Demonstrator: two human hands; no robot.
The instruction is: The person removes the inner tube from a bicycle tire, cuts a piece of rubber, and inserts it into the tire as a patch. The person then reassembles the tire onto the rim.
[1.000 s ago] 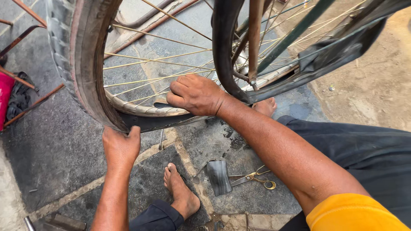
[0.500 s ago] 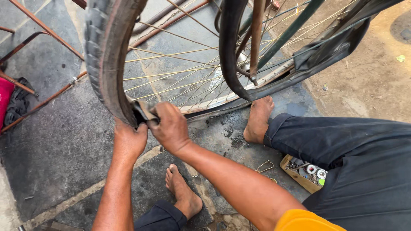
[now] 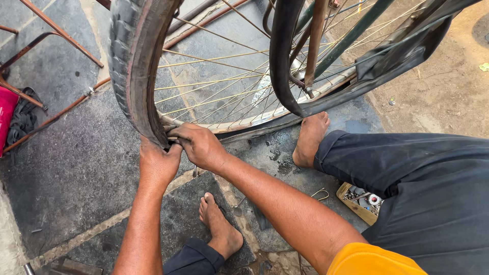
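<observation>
Right now I have both hands at the bottom of the bicycle tyre [image 3: 133, 71], which rises from the middle of my view toward twelve o'clock, slightly left. My left hand [image 3: 159, 164] sits just below the tyre's lowest visible stretch, at about seven o'clock from it, with the fingers curled up against the rubber edge; they are closed around the tyre's bead as far as I can see, though the fingertips are hidden behind the rubber. My right hand [image 3: 200, 145] lies at three o'clock from the left one, touching it, its fingers bent and pressed in where the tyre meets the rim [image 3: 244, 124]; a thin dark tool seems pinched under them, but I cannot tell for sure.

Spokes [image 3: 214, 81] fan toward one o'clock. My bare left foot [image 3: 220, 226] rests at six o'clock on the stone paving [image 3: 66, 168], the right foot [image 3: 308, 138] at three o'clock. A small wooden box of parts [image 3: 359, 202] lies at four o'clock beside my dark trousers [image 3: 423, 183].
</observation>
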